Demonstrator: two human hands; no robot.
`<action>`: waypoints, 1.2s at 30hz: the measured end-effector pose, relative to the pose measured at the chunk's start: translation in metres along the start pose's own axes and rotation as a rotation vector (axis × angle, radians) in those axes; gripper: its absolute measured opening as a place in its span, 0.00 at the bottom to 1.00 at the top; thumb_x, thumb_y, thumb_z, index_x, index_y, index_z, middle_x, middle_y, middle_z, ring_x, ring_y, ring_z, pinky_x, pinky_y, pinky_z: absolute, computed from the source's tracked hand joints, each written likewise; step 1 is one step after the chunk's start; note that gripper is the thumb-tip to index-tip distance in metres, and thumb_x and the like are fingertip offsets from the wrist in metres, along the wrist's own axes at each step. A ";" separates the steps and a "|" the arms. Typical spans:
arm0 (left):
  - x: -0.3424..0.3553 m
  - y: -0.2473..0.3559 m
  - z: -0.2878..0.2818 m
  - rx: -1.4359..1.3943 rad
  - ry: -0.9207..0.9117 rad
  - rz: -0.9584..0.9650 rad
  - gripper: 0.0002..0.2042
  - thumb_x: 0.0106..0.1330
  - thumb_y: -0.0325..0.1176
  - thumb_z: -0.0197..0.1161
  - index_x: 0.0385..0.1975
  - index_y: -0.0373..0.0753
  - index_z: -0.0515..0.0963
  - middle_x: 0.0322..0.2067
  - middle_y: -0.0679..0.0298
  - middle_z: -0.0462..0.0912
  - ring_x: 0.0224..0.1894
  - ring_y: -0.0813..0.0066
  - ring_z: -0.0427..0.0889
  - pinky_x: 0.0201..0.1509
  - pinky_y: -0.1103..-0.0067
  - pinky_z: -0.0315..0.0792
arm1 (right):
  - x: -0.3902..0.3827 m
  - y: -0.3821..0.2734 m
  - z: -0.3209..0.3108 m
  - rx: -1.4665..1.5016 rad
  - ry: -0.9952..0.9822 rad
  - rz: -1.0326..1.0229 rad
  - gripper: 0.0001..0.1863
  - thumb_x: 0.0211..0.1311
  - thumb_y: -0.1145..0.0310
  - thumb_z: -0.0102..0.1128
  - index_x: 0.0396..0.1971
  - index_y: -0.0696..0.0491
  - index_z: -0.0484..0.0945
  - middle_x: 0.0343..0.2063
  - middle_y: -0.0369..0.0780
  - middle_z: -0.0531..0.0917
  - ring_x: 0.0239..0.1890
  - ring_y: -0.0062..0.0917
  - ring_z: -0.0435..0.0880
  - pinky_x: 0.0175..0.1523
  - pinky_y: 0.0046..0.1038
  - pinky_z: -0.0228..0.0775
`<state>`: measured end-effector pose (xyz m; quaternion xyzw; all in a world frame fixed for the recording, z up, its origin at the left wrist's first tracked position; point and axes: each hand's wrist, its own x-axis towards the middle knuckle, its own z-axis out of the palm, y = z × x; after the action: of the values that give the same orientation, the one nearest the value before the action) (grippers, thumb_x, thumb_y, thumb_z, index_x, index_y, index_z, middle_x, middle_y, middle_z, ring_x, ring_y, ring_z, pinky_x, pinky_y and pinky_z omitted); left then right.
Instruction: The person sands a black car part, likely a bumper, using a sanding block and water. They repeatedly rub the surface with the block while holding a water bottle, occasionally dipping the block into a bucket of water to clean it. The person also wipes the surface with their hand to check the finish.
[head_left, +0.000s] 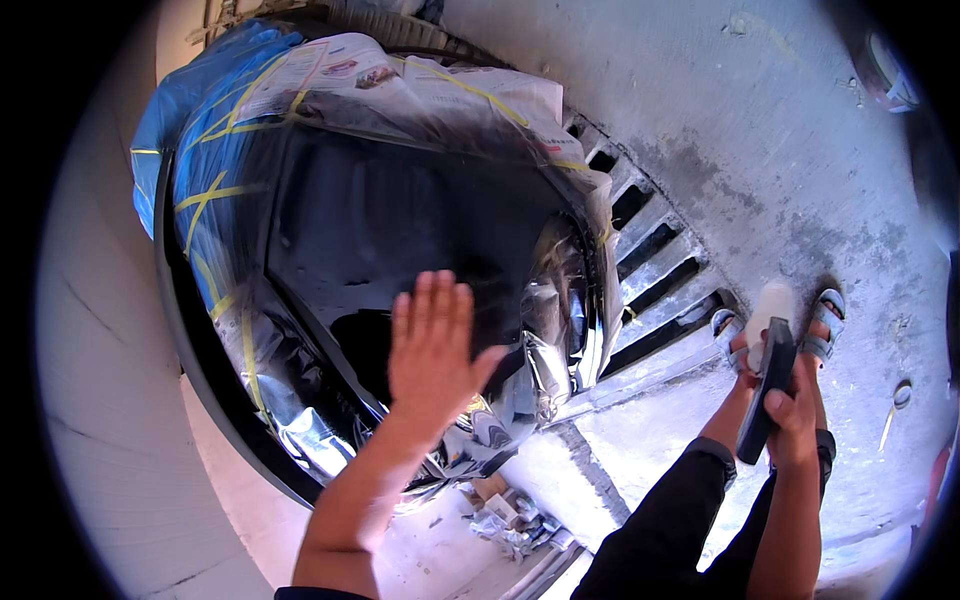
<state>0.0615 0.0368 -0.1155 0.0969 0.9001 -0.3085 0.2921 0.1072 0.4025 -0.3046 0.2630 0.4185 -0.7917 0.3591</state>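
My left hand (pixel 435 345) is stretched out flat, palm down, over a glossy black vehicle panel (pixel 370 210); whether it touches the surface I cannot tell. A dark patch on the panel shows beside the fingers. Masking surrounds the panel: blue plastic film (pixel 205 110), printed paper sheets (pixel 420 90) and strips of yellow tape (pixel 215 192). Away to the right, my right hand (pixel 795 410) is closed around a long black bar-shaped tool (pixel 766 395), held tilted above my feet. A rounded whitish piece (pixel 770 310) shows at the tool's far end; what it is I cannot make out.
A slotted drain grate (pixel 655 260) runs along the grey concrete floor (pixel 780 150) right of the panel. Crumpled litter (pixel 515 525) lies near the lower middle. A curved pale wall (pixel 110 350) borders the left, and a small spoon-like object (pixel 893 412) lies far right.
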 end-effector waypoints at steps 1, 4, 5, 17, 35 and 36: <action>-0.008 -0.014 -0.002 0.086 -0.016 -0.027 0.39 0.68 0.61 0.49 0.65 0.30 0.65 0.69 0.47 0.60 0.75 0.52 0.51 0.76 0.56 0.42 | 0.008 0.008 0.000 0.007 0.029 -0.010 0.51 0.39 0.40 0.74 0.61 0.57 0.66 0.50 0.41 0.77 0.52 0.26 0.76 0.61 0.29 0.64; -0.014 -0.028 0.001 0.195 -0.024 0.022 0.40 0.67 0.62 0.50 0.65 0.28 0.64 0.70 0.46 0.59 0.75 0.51 0.51 0.76 0.57 0.42 | 0.026 0.027 -0.027 -0.002 0.071 0.010 0.47 0.42 0.43 0.72 0.59 0.57 0.68 0.46 0.38 0.77 0.47 0.23 0.76 0.56 0.28 0.66; -0.012 -0.027 0.000 0.189 -0.049 0.012 0.41 0.67 0.62 0.50 0.65 0.27 0.64 0.70 0.45 0.58 0.75 0.51 0.51 0.76 0.57 0.41 | 0.030 0.030 -0.033 -0.001 0.066 0.014 0.47 0.42 0.43 0.72 0.59 0.57 0.68 0.46 0.39 0.77 0.47 0.23 0.76 0.56 0.27 0.66; -0.022 0.024 0.034 0.199 -0.243 0.215 0.45 0.64 0.64 0.51 0.66 0.25 0.62 0.71 0.40 0.52 0.76 0.46 0.45 0.77 0.58 0.37 | 0.049 0.089 -0.088 0.057 0.022 0.081 0.45 0.52 0.46 0.66 0.66 0.56 0.63 0.54 0.41 0.74 0.56 0.31 0.76 0.58 0.32 0.66; 0.001 -0.032 0.008 0.248 0.049 0.020 0.44 0.65 0.65 0.52 0.63 0.23 0.64 0.68 0.39 0.60 0.73 0.44 0.56 0.75 0.56 0.45 | 0.054 0.099 -0.085 0.036 0.141 0.064 0.42 0.53 0.49 0.64 0.64 0.58 0.65 0.53 0.43 0.75 0.55 0.30 0.77 0.60 0.32 0.67; 0.002 -0.026 0.010 0.231 -0.002 0.028 0.46 0.64 0.66 0.51 0.63 0.21 0.63 0.68 0.36 0.59 0.73 0.44 0.54 0.76 0.56 0.44 | 0.054 0.100 -0.086 0.025 0.122 0.069 0.43 0.53 0.47 0.64 0.65 0.58 0.64 0.53 0.42 0.75 0.55 0.30 0.76 0.59 0.32 0.66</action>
<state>0.0551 0.0099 -0.1099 0.1424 0.8568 -0.4061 0.2842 0.1632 0.4175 -0.4351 0.3296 0.4205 -0.7663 0.3567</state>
